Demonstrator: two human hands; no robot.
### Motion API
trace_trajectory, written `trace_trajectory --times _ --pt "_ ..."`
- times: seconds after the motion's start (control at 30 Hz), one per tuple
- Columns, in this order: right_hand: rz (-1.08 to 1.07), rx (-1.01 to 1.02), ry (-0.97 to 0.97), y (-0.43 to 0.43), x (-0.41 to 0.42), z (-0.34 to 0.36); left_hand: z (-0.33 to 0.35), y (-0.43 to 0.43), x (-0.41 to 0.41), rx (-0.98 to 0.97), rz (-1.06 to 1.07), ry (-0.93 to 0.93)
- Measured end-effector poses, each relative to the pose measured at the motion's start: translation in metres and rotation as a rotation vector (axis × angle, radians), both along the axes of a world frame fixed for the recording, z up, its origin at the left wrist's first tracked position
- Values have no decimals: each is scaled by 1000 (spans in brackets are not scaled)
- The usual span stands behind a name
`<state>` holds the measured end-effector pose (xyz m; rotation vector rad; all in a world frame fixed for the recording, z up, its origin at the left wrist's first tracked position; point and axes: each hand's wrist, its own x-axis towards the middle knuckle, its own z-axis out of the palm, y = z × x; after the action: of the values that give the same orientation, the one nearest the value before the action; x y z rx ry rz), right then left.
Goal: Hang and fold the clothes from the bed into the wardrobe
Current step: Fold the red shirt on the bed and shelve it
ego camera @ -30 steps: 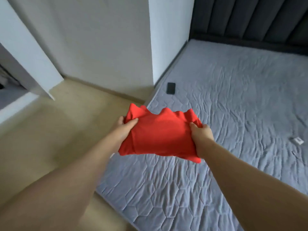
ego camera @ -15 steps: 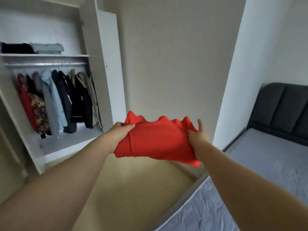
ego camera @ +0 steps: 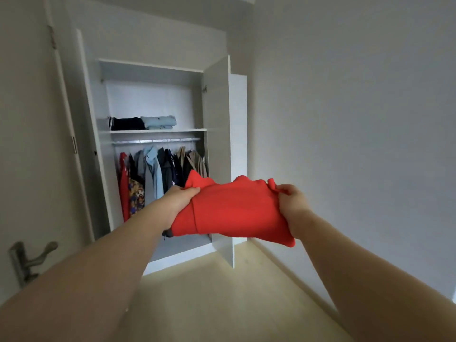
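Gripping the folded red garment (ego camera: 234, 208) by both ends, the left hand (ego camera: 181, 197) and right hand (ego camera: 292, 203) are holding it mid-air, the open wardrobe (ego camera: 217, 119) at eleven o'clock. Next is probably lifting it onto the shelf (ego camera: 190, 130) beside the folded clothes (ego camera: 159, 122).

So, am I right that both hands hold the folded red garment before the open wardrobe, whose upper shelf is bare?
Not quite: in the head view the upper shelf holds a dark folded pile and a light blue folded pile. Otherwise yes: the left hand and right hand hold the folded red garment before the open wardrobe.
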<state>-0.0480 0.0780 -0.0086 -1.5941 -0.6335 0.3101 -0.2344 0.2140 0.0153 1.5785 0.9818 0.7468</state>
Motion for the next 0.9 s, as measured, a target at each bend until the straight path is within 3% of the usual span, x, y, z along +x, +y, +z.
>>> trace_trajectory --times 0.43,0.9 --pt "122 57 -9 222 65 12 26 194 46 98 156 52" --pt "242 56 -106 477 193 54 54 415 160 117 274 -78"
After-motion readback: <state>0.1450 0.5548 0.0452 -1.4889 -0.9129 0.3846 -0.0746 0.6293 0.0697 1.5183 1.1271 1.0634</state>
